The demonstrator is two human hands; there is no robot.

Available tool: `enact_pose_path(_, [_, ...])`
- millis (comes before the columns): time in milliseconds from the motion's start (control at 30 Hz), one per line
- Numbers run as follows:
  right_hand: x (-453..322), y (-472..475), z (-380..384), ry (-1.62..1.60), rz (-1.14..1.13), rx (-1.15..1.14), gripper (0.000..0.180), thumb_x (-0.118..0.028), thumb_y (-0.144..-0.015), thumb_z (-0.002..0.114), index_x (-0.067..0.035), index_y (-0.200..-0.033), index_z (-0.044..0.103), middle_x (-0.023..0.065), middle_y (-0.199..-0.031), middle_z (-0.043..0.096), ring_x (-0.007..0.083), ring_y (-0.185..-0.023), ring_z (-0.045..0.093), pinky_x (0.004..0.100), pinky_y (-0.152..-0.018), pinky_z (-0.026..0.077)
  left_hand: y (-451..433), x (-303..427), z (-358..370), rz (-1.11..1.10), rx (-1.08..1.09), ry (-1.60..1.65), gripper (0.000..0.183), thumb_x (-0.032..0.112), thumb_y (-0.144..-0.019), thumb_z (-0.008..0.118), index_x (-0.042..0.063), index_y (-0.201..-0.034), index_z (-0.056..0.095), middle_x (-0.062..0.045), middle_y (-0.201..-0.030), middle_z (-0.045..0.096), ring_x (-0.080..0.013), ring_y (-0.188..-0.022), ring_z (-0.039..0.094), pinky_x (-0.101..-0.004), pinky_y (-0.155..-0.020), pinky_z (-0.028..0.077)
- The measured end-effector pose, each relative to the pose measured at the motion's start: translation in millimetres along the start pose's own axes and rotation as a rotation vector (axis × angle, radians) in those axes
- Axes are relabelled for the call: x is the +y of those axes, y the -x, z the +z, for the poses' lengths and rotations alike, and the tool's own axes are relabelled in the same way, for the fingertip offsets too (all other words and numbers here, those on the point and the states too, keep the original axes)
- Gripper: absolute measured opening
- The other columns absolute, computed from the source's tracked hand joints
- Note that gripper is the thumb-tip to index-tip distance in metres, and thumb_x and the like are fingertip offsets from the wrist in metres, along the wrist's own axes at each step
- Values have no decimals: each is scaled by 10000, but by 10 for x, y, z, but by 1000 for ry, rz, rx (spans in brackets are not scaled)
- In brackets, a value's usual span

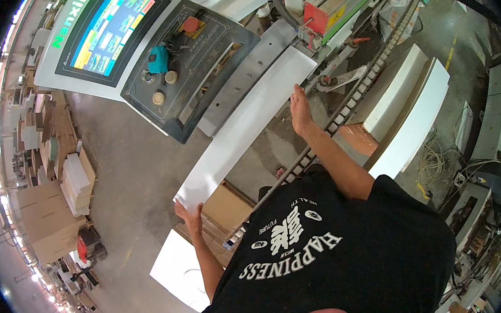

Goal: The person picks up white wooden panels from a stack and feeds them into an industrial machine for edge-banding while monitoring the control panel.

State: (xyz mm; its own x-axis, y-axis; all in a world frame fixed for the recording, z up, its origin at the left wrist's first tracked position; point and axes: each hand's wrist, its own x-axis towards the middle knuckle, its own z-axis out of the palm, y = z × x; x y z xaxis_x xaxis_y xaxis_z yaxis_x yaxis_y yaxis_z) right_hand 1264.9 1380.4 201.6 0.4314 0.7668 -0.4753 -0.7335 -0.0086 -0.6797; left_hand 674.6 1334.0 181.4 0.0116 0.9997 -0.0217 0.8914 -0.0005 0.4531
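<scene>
A long, narrow white panel (242,137) slants across the middle, its far end on the grey metal ledge of an edge-banding machine (249,77). My left hand (190,216) grips the near end, thumb and fingers spread across its short edge. Farther along, my right hand (301,111) lies against the long edge on my side, fingers extended and not wrapped around the panel. The underside of the panel is hidden. Above it sits the control console (187,63), with an emergency stop button (191,25), knobs and a teal device (158,60).
A chain conveyor track (351,103) runs diagonally close to my body. White panels (415,127) stand to the right, near coiled cable (432,161). Brown boards (226,208) and a white sheet (180,269) lie at lower left. Stacked cartons (51,221) stand across the floor, beside a lit touchscreen (114,29).
</scene>
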Motion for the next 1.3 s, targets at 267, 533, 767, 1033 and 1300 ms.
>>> enact_pose_path(267, [-52, -117, 50, 47, 0, 17, 996, -674, -984, 466, -119, -1633, -48, 121, -1704, -43, 259, -1576, -41, 420, -1277, 20, -213, 516, 50, -54, -112, -46, 1075, 501, -782, 845, 270, -1629, 226, -255, -1673, 21, -439, -1524, 187, -507, -1178, 324])
enact_pose_path(533, [-134, 39, 177, 27, -35, 65, 956, -713, -990, 385, -132, -1640, -6, 94, -1710, -16, 253, -1577, 15, 448, -1273, 36, -104, 518, 148, -30, -83, -201, 981, 522, -913, 703, 195, -1642, 135, -304, -1662, 13, -494, -1526, 117, -538, -1197, 259])
enact_pose_path(767, [-38, -268, -124, -23, -39, 47, 944, -731, -994, 334, -131, -1640, 1, 88, -1711, 13, 243, -1575, 57, 435, -1275, 70, -97, 580, 275, -48, -64, -229, 1039, 633, -892, 643, 135, -1639, 120, -291, -1667, -2, -509, -1509, 158, -546, -1202, 247])
enact_pose_path(1033, [-437, -641, -369, 11, -198, 74, 974, -719, -977, 427, -137, -1643, 16, 93, -1711, 9, 266, -1574, 47, 445, -1268, 73, -188, 1196, 644, -102, -50, -266, 1061, 580, -850, 718, 111, -1628, 171, -275, -1672, 20, -519, -1459, 283, -535, -1166, 329])
enact_pose_path(1300, [-910, -1043, -666, 141, -167, 106, 910, -672, -1002, 437, -170, -1649, 40, 59, -1715, 48, 252, -1576, 83, 440, -1257, 122, -182, 1815, 925, 15, 85, -195, 1006, 652, -872, 640, 70, -1597, 255, -290, -1664, 39, -531, -1476, 199, -571, -1213, 212])
